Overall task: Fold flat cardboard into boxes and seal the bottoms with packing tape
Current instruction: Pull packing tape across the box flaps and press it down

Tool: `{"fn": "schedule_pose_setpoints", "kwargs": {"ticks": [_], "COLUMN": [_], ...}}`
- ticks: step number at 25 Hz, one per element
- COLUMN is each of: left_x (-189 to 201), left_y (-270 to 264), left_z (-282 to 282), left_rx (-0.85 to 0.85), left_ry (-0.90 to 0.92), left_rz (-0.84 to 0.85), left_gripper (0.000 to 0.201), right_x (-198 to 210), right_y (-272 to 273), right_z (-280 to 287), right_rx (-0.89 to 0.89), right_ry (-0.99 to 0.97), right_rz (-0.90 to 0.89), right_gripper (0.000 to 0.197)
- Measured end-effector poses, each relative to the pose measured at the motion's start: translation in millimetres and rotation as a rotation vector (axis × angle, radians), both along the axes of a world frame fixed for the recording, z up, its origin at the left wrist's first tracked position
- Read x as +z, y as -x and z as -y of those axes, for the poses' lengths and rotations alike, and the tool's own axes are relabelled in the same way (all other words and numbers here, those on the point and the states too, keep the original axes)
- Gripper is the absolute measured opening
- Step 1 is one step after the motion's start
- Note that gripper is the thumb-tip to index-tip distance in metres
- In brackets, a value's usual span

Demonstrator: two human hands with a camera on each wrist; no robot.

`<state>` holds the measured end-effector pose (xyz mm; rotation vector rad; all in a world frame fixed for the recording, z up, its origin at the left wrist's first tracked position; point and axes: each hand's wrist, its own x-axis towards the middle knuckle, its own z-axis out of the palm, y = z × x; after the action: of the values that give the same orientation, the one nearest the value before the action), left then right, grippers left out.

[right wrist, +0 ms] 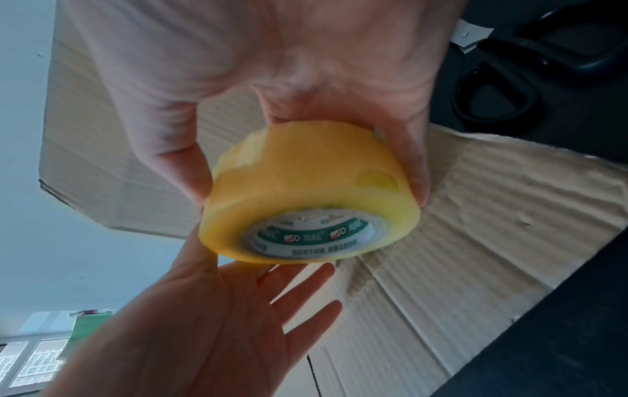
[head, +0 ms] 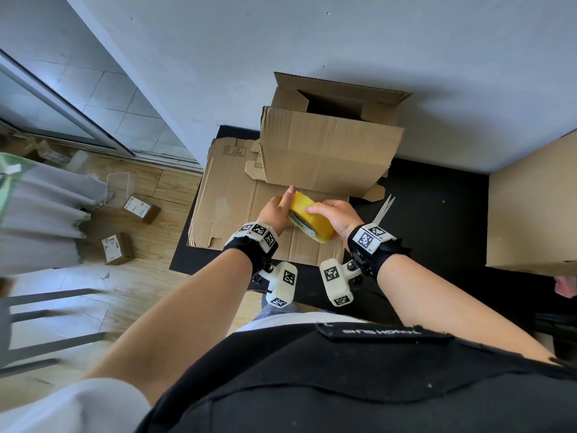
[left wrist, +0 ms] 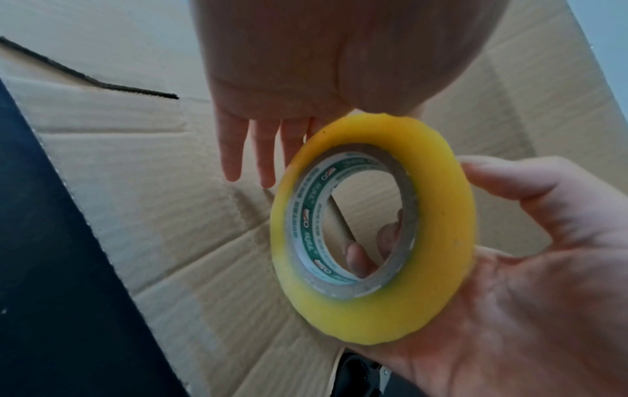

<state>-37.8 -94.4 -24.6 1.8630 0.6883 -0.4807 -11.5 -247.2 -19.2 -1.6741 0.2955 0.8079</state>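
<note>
I have the roll of packing tape [head: 310, 218] up off the surface, between both hands, just in front of the folded box [head: 327, 148] that stands at the back against the wall. My right hand [head: 337, 214] is curled over the roll, thumb on one side and fingers on the other, clamping its outer face. My left hand [head: 274, 214] is nearly flat, fingers straight, the palm against the side of the roll and the index finger pointing up along it; it steadies, it does not grip.

What worries me first is the tape's free end. I cannot see it in any view; the yellow film looks seamless, with only faint ridges on the band. If I pick at the wrong spot I may split the film into a narrow strip that tears off slantwise.

Second, the hold itself. Only the right hand truly has the roll, and the film is slick. If I turn it to hunt for the end, it could slip and roll off onto the flat cardboard [head: 231, 195] below, or further.

Third, the scissors [head: 383, 210] lie just beside my right wrist, blades pointing away. A careless reach could knock them, or my wrist could catch on them.

Last, the box stands unheld; pulling tape against it one-handed may shove it or let its flaps spring.
</note>
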Motion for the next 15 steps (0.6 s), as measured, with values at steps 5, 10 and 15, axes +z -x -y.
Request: {"fn": "schedule_pose_setpoints", "kwargs": {"ticks": [5,10,15], "left_x": [-2.8,-0.8,-0.1], "left_y": [1.0,-6.7,-6.5], "left_z": [0.5,-6.4,-6.1], "left_rx": [-0.021,-0.091,-0.133], "left_ry": [-0.035,-0.116,-0.193], "left_rz": [0.002,-0.064,-0.075], "left_gripper": [0.069,0.07,0.068], "right_x": [3.0,10.7,14.2], "right_y": [-1.9,-2.7,-1.4], "right_z": [-0.6,-5.4,-11.6], "right_rx": [-0.012,0.073,0.09], "right_ry": [0.022,0.041,0.145], "right_rz": [-0.035,0.027,0.184], "right_gripper": [0.042,0.04,0.041]}}
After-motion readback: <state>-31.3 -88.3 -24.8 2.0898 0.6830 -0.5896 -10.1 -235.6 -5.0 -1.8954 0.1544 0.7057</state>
